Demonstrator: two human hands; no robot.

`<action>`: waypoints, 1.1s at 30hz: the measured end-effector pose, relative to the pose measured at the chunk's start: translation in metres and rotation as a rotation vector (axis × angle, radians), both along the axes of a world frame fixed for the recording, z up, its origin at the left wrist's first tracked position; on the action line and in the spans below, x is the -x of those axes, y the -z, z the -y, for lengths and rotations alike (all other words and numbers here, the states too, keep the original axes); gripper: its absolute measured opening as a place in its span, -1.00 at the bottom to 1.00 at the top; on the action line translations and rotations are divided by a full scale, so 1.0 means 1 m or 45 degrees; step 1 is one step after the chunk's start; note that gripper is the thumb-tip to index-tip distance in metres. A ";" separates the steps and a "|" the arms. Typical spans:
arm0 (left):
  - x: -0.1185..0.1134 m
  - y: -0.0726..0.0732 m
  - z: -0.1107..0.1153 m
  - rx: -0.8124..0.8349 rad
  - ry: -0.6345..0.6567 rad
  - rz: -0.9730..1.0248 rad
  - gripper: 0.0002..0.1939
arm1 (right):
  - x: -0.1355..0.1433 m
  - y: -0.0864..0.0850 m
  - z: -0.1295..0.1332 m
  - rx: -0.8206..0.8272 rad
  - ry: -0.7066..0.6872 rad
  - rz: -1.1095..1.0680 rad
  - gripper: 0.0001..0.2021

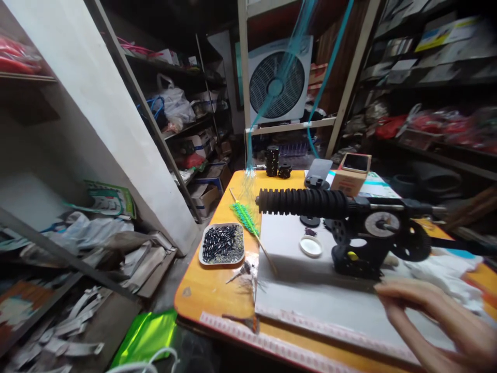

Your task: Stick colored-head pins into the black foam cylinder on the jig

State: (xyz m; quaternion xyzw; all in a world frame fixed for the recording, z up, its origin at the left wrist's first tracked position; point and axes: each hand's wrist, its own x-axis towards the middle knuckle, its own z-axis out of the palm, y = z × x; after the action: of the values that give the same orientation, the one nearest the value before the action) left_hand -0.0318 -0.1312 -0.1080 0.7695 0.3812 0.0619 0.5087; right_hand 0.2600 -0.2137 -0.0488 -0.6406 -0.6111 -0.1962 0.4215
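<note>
My right hand comes in from the lower right, with thumb and index finger pinched together. Whatever sits between the fingertips, if anything, is too small to make out. Just beyond the fingertips stands a black hand-cranked winding machine with a dial. Its ridged black roller points left across the table. My left hand is out of view.
An orange table bears a white tray of small dark pieces, a stick wound with green thread, a white lid and stacked black spools. Behind are a phone on a box, a fan and hanging teal strands.
</note>
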 end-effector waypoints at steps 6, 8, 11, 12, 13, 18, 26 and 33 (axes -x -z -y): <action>0.017 -0.054 0.007 -0.307 -0.218 0.381 -0.72 | 0.033 -0.080 -0.049 -0.115 -0.327 0.216 -0.83; 0.001 -0.081 -0.016 -0.571 -0.600 0.846 -0.81 | 0.051 -0.101 -0.076 -0.144 -0.461 0.285 -0.86; -0.037 -0.114 -0.081 -0.587 -0.833 1.275 -0.85 | 0.075 -0.120 -0.119 -0.157 -0.599 0.371 -0.91; -0.049 -0.122 -0.103 -0.546 -0.805 1.303 -0.85 | 0.080 -0.123 -0.132 -0.156 -0.615 0.392 -0.92; -0.059 -0.126 -0.124 -0.485 -0.739 1.310 -0.85 | 0.083 -0.125 -0.143 -0.153 -0.622 0.410 -0.92; -0.074 -0.118 -0.168 -0.214 -0.335 1.340 -0.71 | 0.087 -0.127 -0.166 -0.133 -0.631 0.503 -0.91; -0.069 -0.095 -0.156 0.112 -0.297 1.464 -0.69 | 0.086 -0.128 -0.162 -0.090 -0.632 0.632 -0.79; -0.069 -0.096 -0.149 0.197 -0.370 1.493 -0.71 | 0.086 -0.128 -0.160 -0.090 -0.624 0.774 -0.78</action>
State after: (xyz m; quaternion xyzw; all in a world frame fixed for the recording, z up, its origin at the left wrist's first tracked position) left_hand 0.0377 0.0181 -0.0122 0.5081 0.1420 0.5163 0.6746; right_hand 0.1743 -0.0534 0.0794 -0.3733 -0.8359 -0.2914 0.2775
